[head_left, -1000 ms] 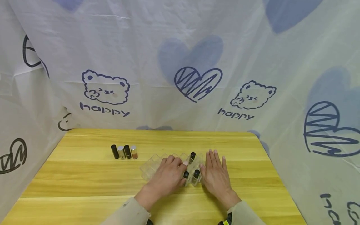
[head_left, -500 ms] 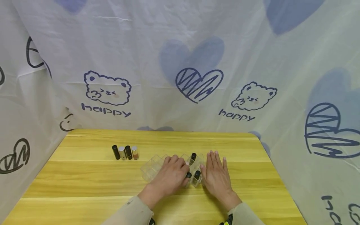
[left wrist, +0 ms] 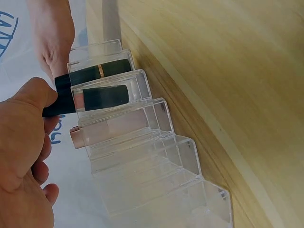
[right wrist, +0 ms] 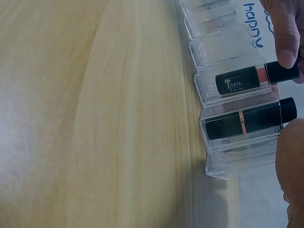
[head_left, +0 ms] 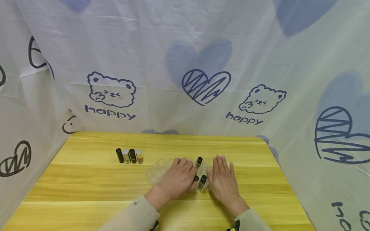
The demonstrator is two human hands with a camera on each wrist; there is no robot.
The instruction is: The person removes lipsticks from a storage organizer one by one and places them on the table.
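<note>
My left hand (head_left: 177, 179) pinches the black cap of a lipstick (right wrist: 244, 80) between thumb and fingers. Its lower body sits inside one compartment of a clear stepped organizer (head_left: 156, 171), a pinkish band showing below the cap. Beside it, another black lipstick with a gold ring (right wrist: 242, 121) stands in the neighbouring front compartment. A pale pink tube (left wrist: 114, 129) occupies a slot on the other side. Farther back in the organizer rises one more black-capped tube (head_left: 199, 162). My right hand (head_left: 224, 183) lies with straight fingers along the organizer's right end.
Toward the back left of the wooden table (head_left: 86, 186) several tubes stand in a row: a black one (head_left: 119, 156), a silver-capped one (head_left: 126, 156), another black one (head_left: 132, 156) and a reddish-brown one with silver cap (head_left: 139, 156). A printed cloth (head_left: 156, 64) hangs behind.
My left hand has shifted slightly right, together with the black lipstick cap, and now covers the pink tube. My right hand keeps its place at the organizer's end. The view has drifted a little.
</note>
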